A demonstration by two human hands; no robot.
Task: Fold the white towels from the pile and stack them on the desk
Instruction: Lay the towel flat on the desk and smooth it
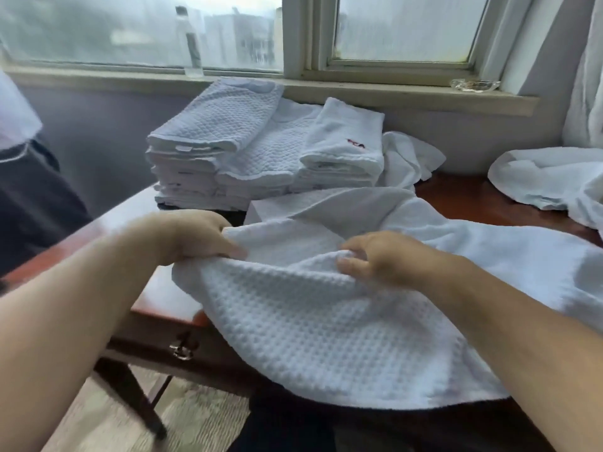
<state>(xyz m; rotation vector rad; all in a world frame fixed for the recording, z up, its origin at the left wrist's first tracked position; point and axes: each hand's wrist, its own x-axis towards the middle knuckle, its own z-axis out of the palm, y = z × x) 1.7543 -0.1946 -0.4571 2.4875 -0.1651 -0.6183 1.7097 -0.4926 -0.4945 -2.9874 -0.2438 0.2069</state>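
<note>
My left hand (199,238) grips the upper edge of a white waffle-weave towel (313,321), fingers curled over the cloth and pinching it. My right hand (375,259) pinches the same edge just to the right, thumb below and fingers bunched on top. The towel lies across the near part of the wooden worktop (163,298), and its lower half hangs over the near edge toward me. Farther back on the worktop stands a stack of folded white towels (208,158), in side-by-side piles against the window sill (391,93); the rightmost folded towel (346,138) carries a small red mark. Loose unfolded white cloth (408,158) lies just right of the stack, and another unfolded white towel (548,177) lies at the far right of the worktop. A clear bottle (192,44) stands on the sill behind the stack, and a clear glass dish (474,84) sits on the sill to the right; what it holds I cannot tell. A metal drawer pull (182,349) shows on the worktop's near front. A person in dark trousers (29,197) stands at the far left.
</note>
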